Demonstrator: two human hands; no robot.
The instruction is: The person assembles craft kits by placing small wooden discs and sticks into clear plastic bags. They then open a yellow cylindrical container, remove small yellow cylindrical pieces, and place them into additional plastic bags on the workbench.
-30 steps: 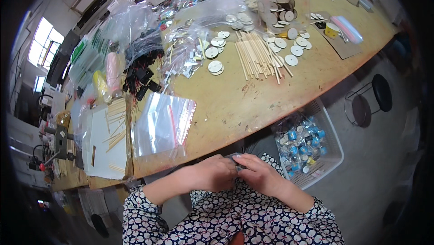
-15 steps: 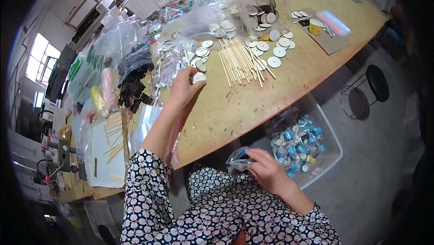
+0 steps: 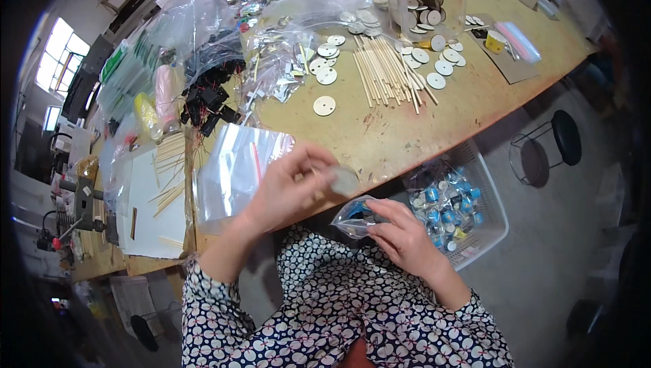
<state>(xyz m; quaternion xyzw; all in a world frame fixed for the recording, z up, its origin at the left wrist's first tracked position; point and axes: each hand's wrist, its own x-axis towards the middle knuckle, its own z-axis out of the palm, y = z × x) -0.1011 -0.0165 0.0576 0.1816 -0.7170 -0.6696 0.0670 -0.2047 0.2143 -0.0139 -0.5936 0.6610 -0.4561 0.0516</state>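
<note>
Left hand (image 3: 295,183) is pinching a disc (image 3: 345,181) near a bag (image 3: 351,220); right hand (image 3: 405,238) is gripping that bag's right edge.

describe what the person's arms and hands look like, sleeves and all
The bare, ungloved left hand and right hand show no watch or bracelet at the wrists. The dark navy fabric left sleeve and right sleeve carry a dense print of rounded white petal shapes with small reddish accents, leaving much of each forearm uncovered.
</note>
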